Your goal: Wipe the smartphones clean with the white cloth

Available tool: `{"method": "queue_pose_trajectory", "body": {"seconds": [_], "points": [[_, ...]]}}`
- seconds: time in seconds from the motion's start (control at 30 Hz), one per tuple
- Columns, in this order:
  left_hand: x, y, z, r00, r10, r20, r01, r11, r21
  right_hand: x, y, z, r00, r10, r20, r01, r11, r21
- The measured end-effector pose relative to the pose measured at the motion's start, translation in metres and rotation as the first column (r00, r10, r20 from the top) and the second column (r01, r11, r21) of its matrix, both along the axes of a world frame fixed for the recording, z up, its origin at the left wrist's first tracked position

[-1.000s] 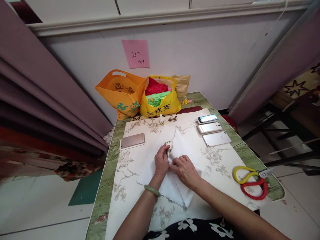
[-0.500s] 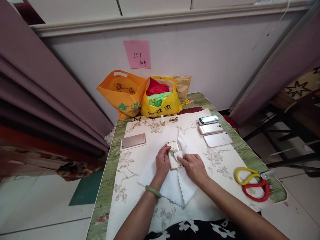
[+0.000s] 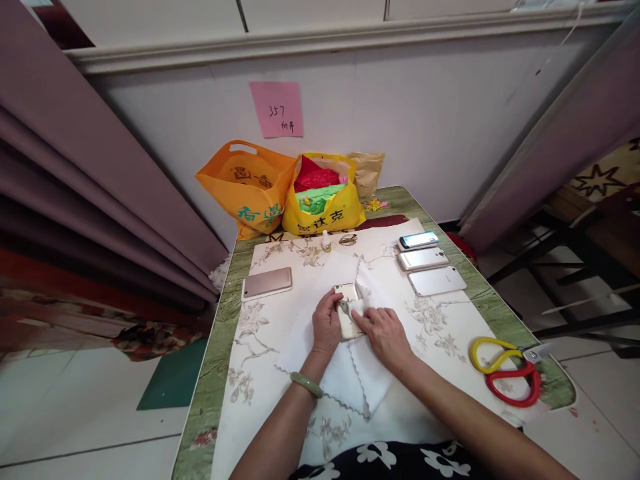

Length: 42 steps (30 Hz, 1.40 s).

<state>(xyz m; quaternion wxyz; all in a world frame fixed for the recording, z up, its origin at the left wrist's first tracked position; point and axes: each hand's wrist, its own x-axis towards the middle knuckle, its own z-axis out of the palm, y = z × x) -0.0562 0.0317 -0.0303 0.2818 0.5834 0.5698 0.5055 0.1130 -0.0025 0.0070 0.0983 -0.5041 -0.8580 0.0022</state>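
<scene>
A pale gold phone (image 3: pixel 353 329) lies on a white cloth (image 3: pixel 345 380) with zigzag edges, near the middle of the table. My left hand (image 3: pixel 327 323), with a green bangle at the wrist, grips the phone's left edge. A corner of the cloth is pinched in my right hand (image 3: pixel 383 331) and pressed against the phone's back, over a dark printed figure. Part of that figure is covered by the cloth and fingers.
Three phones (image 3: pixel 436 281) lie at the right, and a rose-coloured phone (image 3: pixel 269 283) at the left. Scissors (image 3: pixel 515 373) rest at the right edge. A small bottle (image 3: pixel 326 241), an orange bag (image 3: pixel 245 190) and a yellow bag (image 3: pixel 325 217) stand at the back.
My right hand has shifted slightly left and up over the phone's back, with the cloth covering more of the printed figure. My left hand has kept its hold.
</scene>
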Motion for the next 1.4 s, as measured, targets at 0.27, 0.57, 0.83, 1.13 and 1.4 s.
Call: {"method": "queue_pose_trajectory", "body": {"seconds": [0.27, 0.57, 0.83, 1.13, 1.4], "points": [[0.001, 0.002, -0.001, 0.999, 0.000, -0.046, 0.002, 0.999, 0.045, -0.004, 0.002, 0.002, 0.994, -0.073, 0.075, 0.077, 0.996, -0.049], [0.000, 0.000, -0.003, 0.996, -0.017, -0.089, 0.022, 0.998, 0.058, -0.013, 0.023, 0.016, 0.982, -0.090, 0.167, 0.116, 0.982, -0.152], [0.001, 0.001, -0.002, 0.996, -0.007, -0.094, 0.013, 0.998, 0.066, -0.011, 0.014, 0.013, 0.983, -0.105, 0.153, 0.125, 0.984, -0.129], [0.001, 0.000, -0.001, 0.995, -0.014, -0.101, 0.021, 0.998, 0.065, -0.014, 0.014, 0.014, 0.982, -0.095, 0.163, 0.116, 0.986, -0.124], [0.001, 0.001, 0.000, 0.994, -0.015, -0.112, 0.023, 0.997, 0.071, -0.017, 0.024, 0.017, 0.980, -0.120, 0.157, 0.144, 0.977, -0.157]]}}
